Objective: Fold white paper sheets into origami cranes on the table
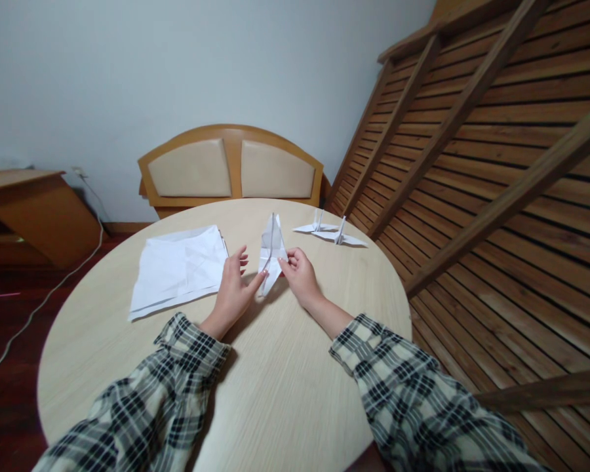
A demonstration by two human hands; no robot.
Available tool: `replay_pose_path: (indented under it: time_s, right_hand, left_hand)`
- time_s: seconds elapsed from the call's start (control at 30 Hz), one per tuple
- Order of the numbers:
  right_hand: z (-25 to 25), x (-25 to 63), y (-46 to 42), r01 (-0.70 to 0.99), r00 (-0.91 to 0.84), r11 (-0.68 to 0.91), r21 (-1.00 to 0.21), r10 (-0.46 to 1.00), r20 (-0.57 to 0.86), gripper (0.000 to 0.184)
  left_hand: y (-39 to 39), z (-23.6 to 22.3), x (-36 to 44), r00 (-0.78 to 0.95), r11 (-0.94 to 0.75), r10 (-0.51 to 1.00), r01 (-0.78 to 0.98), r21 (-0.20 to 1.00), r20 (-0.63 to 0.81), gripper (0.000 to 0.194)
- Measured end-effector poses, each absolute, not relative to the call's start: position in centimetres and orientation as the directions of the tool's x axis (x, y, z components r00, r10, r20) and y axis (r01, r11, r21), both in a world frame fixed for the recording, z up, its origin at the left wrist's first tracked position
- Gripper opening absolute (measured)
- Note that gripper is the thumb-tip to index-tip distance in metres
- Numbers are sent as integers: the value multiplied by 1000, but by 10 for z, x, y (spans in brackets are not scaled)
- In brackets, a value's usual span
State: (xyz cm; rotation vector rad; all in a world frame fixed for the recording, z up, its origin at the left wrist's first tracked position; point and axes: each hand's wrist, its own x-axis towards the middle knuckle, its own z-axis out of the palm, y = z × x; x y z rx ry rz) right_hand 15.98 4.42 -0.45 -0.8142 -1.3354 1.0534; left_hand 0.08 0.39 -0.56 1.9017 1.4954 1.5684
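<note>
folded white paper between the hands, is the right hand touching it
Touching: the head view shows the right hand pinching the folded white paper by its edge.

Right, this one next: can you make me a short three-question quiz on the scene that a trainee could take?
1. Multiple choice. Where on the round table does the stack of white sheets lie? a) right of the paper cranes; b) on the person's left side; c) beneath the right hand.
2. True or false. The right hand lies flat on the stack of white sheets.
3. Count. How many paper cranes are on the table to the right of the folded paper?

Key: 1. b. 2. False; it pinches the folded paper at its right edge. 3. Two.
</note>
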Motion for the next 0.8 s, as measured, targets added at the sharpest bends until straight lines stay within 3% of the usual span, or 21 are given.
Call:
replay_pose_path:
  time_s: [0.13, 0.27, 0.57, 0.8]
  right_hand:
    - [-2, 158, 37, -122, -206, 319, -940, 918, 339, 22]
    - [1, 157, 31, -134, -269, 292, -947, 909, 319, 21]
    - [1, 157, 31, -143, -264, 286, -948, 912, 315, 27]
    - [1, 160, 30, -96, -242, 345, -934, 902, 358, 48]
  left_hand:
    - [1, -3, 2, -78, -499, 783, 514, 698, 617, 54]
    - [-1, -1, 2, -96, -452, 820, 497, 741, 564, 39]
    - [-3, 3, 3, -177, -396, 845, 426, 813, 504, 26]
    - [0, 4, 1, -209, -361, 885, 258, 896, 416, 26]
